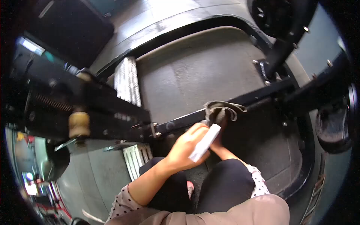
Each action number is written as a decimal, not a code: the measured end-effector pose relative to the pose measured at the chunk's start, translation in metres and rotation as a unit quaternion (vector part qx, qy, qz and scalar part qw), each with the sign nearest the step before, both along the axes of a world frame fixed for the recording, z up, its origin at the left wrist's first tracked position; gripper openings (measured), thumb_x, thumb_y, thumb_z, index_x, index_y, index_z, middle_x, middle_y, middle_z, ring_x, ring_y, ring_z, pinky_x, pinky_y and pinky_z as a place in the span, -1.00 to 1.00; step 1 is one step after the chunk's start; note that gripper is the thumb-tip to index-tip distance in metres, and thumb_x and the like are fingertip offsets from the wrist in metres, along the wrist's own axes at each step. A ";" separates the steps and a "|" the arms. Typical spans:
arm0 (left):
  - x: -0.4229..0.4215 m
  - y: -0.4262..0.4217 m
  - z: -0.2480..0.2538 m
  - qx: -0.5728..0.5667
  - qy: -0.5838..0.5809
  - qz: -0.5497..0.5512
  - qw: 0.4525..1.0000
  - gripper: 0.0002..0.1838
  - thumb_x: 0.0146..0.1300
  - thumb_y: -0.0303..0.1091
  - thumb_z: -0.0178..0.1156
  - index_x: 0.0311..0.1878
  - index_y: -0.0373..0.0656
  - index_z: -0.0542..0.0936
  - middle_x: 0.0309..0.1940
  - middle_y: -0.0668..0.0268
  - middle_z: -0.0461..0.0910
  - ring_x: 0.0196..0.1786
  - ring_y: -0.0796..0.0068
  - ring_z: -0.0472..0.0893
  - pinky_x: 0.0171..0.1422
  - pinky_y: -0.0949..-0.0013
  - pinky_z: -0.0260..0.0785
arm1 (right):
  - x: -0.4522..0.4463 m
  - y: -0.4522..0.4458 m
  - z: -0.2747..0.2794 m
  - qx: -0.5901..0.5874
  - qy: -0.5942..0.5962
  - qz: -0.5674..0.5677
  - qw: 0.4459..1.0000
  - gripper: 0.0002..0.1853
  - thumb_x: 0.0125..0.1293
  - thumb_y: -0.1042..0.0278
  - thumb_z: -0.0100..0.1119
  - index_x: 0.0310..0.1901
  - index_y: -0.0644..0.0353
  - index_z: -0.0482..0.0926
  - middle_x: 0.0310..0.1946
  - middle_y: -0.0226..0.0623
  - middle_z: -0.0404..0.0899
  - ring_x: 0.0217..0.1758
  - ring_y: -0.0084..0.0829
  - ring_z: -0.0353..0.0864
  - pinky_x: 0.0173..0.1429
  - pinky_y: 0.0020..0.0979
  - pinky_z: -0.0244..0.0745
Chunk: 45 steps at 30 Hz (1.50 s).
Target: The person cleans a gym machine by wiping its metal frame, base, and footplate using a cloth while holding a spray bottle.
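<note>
My left hand (186,147) is closed around a narrow white object (205,143) with flat sides; I cannot make out its kind. Just beyond it, my right hand (218,139) is partly hidden behind the left hand and the white object. A grey cloth (225,105) is bunched at the fingers of my right hand, its edge folded over in a loop. The cloth lies against a black metal crossbar (187,119) of a gym machine frame. Both hands are close together over the bar, slightly blurred.
Black frame tubes (275,56) with bolts rise at the right, near a dark pedal-like part (333,131). On the left stands a machine post with a yellowish knob (79,124). Ribbed silver strips (127,80) lie by the rubber mat (202,63). My knees (227,183) are bent below.
</note>
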State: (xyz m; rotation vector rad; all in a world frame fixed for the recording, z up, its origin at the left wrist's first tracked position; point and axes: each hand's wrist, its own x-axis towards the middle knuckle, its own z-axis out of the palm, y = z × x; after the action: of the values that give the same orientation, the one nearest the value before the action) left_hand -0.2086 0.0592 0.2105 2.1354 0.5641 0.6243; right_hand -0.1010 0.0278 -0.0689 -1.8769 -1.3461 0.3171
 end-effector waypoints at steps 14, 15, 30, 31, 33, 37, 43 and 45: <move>-0.020 -0.009 0.004 0.003 -0.001 -0.063 0.998 -0.45 -0.13 -0.47 0.33 0.03 -0.35 0.46 -0.06 0.03 0.45 -0.02 -0.01 0.54 0.06 0.17 0.46 | 0.080 0.064 0.085 0.016 -0.240 0.251 0.938 -0.25 -0.11 0.14 0.45 0.17 0.21 0.43 0.05 -0.10 0.51 0.22 -0.03 0.41 0.41 -0.05 0.22; -0.024 -0.010 0.004 0.011 0.004 -0.058 0.998 -0.43 -0.13 -0.47 0.32 0.04 -0.36 0.45 -0.03 0.01 0.45 -0.01 -0.02 0.55 0.08 0.19 0.47 | 0.055 0.069 0.094 -0.005 -0.267 0.302 0.915 -0.34 -0.05 0.17 0.38 0.15 0.20 0.49 0.06 -0.16 0.51 0.20 -0.09 0.43 0.37 -0.07 0.26; -0.051 -0.017 0.004 0.053 -0.024 -0.036 0.998 -0.43 -0.17 -0.48 0.33 0.02 -0.35 0.47 -0.08 0.03 0.45 0.01 0.01 0.53 0.11 0.17 0.46 | 0.008 0.077 0.095 0.128 -0.327 0.430 0.832 -0.43 0.15 0.07 0.08 0.27 -0.27 0.47 0.37 -0.39 0.32 0.37 -0.28 0.34 0.35 -0.12 0.27; -0.053 -0.017 0.007 0.043 -0.026 -0.039 0.998 -0.44 -0.17 -0.48 0.33 0.01 -0.35 0.47 -0.09 0.03 0.45 0.00 0.00 0.53 0.09 0.18 0.46 | 0.032 0.075 0.093 0.104 -0.332 0.416 0.840 -0.47 0.10 0.09 0.17 0.17 -0.11 0.56 0.35 -0.37 0.37 0.36 -0.27 0.36 0.36 -0.12 0.27; -0.057 -0.015 0.015 0.016 -0.042 -0.047 0.998 -0.46 -0.16 -0.50 0.32 0.00 -0.35 0.46 -0.09 0.03 0.45 -0.01 0.00 0.53 0.07 0.18 0.46 | 0.080 0.063 0.095 0.075 -0.252 0.366 0.893 -0.38 -0.17 0.27 0.43 0.07 0.04 0.61 0.28 -0.33 0.45 0.31 -0.20 0.42 0.38 -0.12 0.26; -0.068 -0.014 0.021 0.024 -0.049 -0.031 0.998 -0.46 -0.16 -0.50 0.30 0.00 -0.34 0.46 -0.09 0.03 0.45 -0.02 0.00 0.53 0.07 0.19 0.47 | 0.167 0.040 0.071 0.056 -0.246 0.066 0.965 -0.37 0.02 0.26 0.40 0.18 0.17 0.47 0.12 -0.11 0.54 0.27 -0.07 0.42 0.41 -0.08 0.23; -0.073 -0.012 0.021 0.038 -0.039 -0.012 0.998 -0.48 -0.15 -0.48 0.28 -0.01 -0.33 0.48 -0.08 0.03 0.47 0.00 0.01 0.53 0.10 0.17 0.47 | 0.074 0.066 0.098 -0.024 -0.286 0.342 0.895 -0.50 0.07 0.17 0.30 0.08 0.09 0.55 0.23 -0.17 0.44 0.32 -0.13 0.37 0.41 -0.01 0.17; -0.073 -0.013 0.015 0.065 -0.047 -0.001 0.997 -0.49 -0.15 -0.47 0.28 -0.01 -0.33 0.48 -0.09 0.03 0.47 0.02 0.01 0.53 0.12 0.17 0.46 | 0.022 0.080 0.079 0.054 -0.349 0.435 0.828 -0.56 0.18 0.11 0.14 0.11 -0.05 0.54 0.36 -0.25 0.31 0.36 -0.19 0.32 0.38 -0.01 0.19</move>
State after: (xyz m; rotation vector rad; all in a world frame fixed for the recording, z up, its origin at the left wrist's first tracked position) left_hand -0.2818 0.0463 0.2254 2.2134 0.4819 0.7746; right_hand -0.0792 0.1076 0.0102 -1.1771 -2.6378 -0.0345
